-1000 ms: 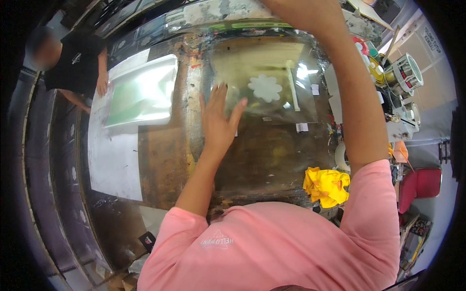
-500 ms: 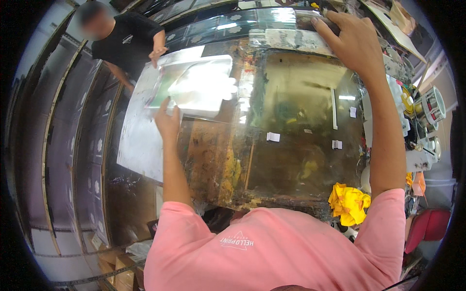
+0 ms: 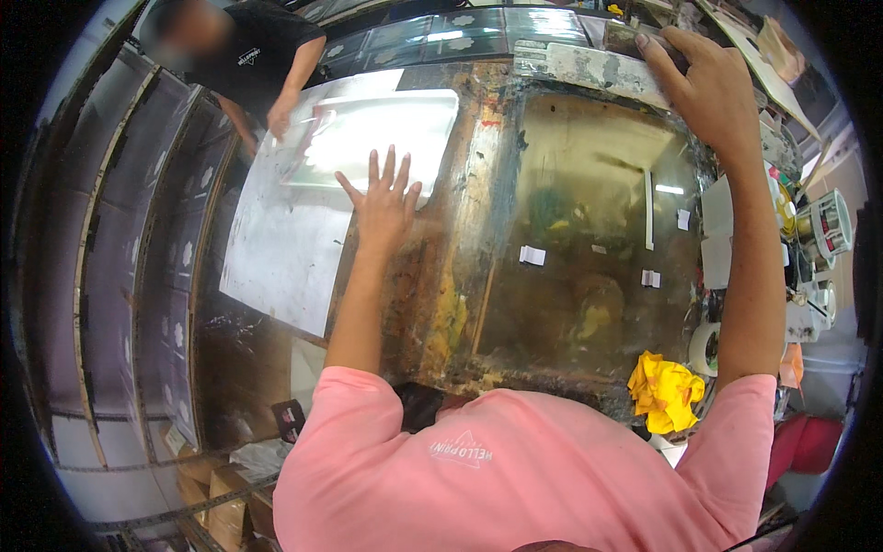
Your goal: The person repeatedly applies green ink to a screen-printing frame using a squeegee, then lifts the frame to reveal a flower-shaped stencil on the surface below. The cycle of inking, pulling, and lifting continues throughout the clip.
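Observation:
My left hand lies with fingers spread at the near edge of a shiny clear plastic sheet, which glares with reflected light. The plastic rests on a large white sheet at the left of the stained table. My right hand is closed around the right end of a grey, paint-stained frame bar at the far side; its thumb shows on the near face, and the rest of its grip is partly hidden. Nearest to me, below that bar, is a glossy glass-like panel with small white paper tabs on it.
A crumpled yellow cloth lies at the table's near right corner. Cans and tubs crowd the right side. A co-worker in a black shirt stands at the far left, one hand by the white sheet. Racks line the left.
My left hand has moved right along the plastic, its fingers now spread wide. My view has shifted slightly. The co-worker's hand has moved lower at the sheet's far edge. My right hand keeps its hold.

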Available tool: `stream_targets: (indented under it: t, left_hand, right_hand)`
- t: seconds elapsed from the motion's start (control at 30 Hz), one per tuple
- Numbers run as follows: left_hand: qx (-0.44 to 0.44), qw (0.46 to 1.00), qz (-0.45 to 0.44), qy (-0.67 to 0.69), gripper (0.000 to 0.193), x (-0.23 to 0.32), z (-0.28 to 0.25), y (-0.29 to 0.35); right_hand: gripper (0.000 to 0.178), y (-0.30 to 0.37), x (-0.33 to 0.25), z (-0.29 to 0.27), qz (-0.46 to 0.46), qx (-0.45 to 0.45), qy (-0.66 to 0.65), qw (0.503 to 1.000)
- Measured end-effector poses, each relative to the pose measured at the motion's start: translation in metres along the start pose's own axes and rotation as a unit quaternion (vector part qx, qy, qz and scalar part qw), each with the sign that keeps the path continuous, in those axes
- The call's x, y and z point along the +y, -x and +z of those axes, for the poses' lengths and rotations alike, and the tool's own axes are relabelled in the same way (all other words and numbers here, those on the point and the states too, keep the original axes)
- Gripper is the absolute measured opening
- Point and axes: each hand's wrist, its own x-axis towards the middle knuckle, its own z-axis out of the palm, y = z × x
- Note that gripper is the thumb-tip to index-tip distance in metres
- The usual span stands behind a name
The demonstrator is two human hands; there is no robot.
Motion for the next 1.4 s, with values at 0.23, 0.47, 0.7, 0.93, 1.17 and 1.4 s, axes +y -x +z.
stream_targets:
  t: [0.23, 0.47, 0.7, 0.93, 1.17, 1.4]
  left_hand:
    - [-0.101, 0.992, -0.072, 0.040, 0.057, 0.010, 0.020, -0.005]
    - [-0.065, 0.975, -0.061, 0.205, 0.054, -0.016, -0.028, -0.052]
    - [-0.224, 0.941, 0.112, 0.228, 0.081, 0.157, -0.035, -0.021]
    - [-0.129, 0.925, 0.234, 0.271, 0.119, 0.299, -0.027, 0.009]
    - [-0.076, 0.921, 0.246, 0.292, 0.118, 0.346, -0.040, 0.026]
    - [-0.071, 0.922, 0.246, 0.290, 0.119, 0.347, -0.043, 0.027]
  right_hand:
    - [0.050, 0.001, 0.000, 0.002, -0.014, 0.027, 0.020, 0.999]
    - [0.047, -0.002, -0.012, -0.011, 0.024, 0.028, -0.023, 0.999]
    - [0.050, 0.004, -0.009, -0.004, 0.007, 0.049, -0.018, 0.999]
    - [0.054, 0.008, -0.006, 0.001, -0.005, 0.039, -0.017, 0.999]
    - [0.056, 0.001, -0.001, 0.001, 0.000, 0.027, -0.023, 0.999]
    - [0.057, -0.013, 0.002, 0.001, 0.011, 0.030, -0.013, 0.999]
